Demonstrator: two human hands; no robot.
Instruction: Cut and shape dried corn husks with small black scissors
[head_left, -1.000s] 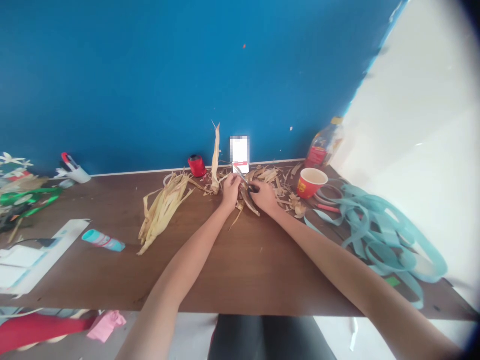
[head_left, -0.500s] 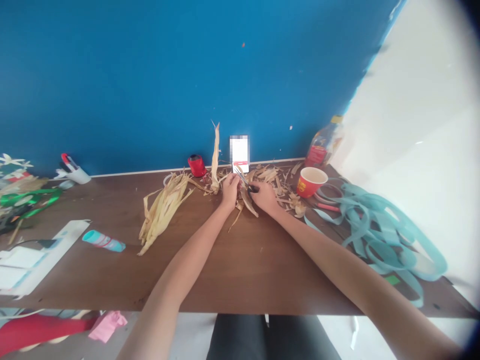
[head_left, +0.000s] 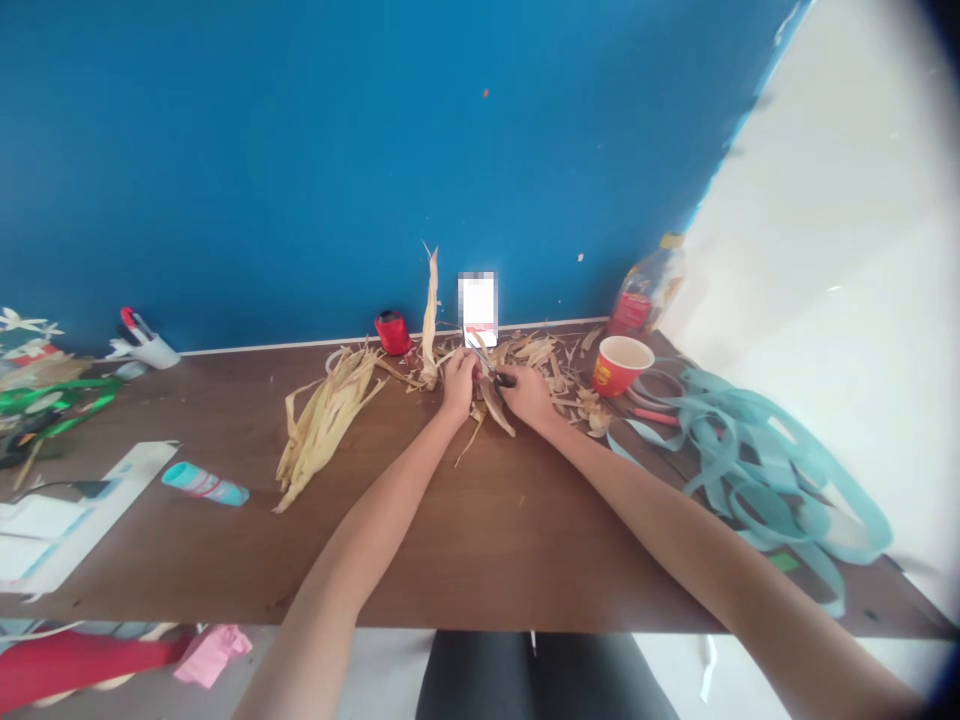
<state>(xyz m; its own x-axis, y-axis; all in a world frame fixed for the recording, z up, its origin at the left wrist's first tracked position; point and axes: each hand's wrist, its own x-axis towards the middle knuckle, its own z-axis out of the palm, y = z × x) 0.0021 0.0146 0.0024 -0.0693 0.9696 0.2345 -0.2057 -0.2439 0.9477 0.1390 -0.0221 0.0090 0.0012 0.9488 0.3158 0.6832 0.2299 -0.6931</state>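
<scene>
From my remote station, I saw a dry tan corn-husk strip (head_left: 493,412) slanting toward me between the nearly touching hands, the right hand (head_left: 527,394) clamping small black-handled scissors (head_left: 501,379), the left hand's (head_left: 459,386) grip unclear.

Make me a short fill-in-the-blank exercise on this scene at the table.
The right hand holds black-handled ____.
The pile of dried husk strips lies to the ____ of the left hand.
The cup beside the plastic bottle is mostly ____.

Missing words: scissors; left; red.
</scene>
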